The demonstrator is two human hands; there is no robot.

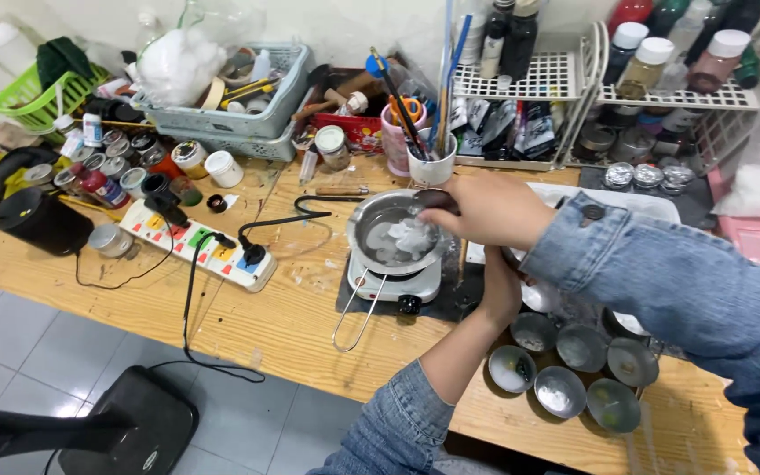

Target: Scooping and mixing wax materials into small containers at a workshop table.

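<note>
Frame centre: our right hand (485,207) grips a dark scoop (434,199) over the metal pot (395,233) of white chunks on the hotplate (395,283). Left hand (499,286) half hidden beneath the arm, grip unreadable, near small tins (560,391) on the worktop (292,317).

Labelled jars, dark sachets — no screens

Small round paint jars (103,167) with coloured labels cluster at the counter's (292,325) far left; black-and-white sachets (521,127) stand under the white wire rack (529,75) — capped bottles (653,62) sit on it.

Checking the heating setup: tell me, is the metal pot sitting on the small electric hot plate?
Yes, the metal pot rests directly on the white hot plate.
</note>
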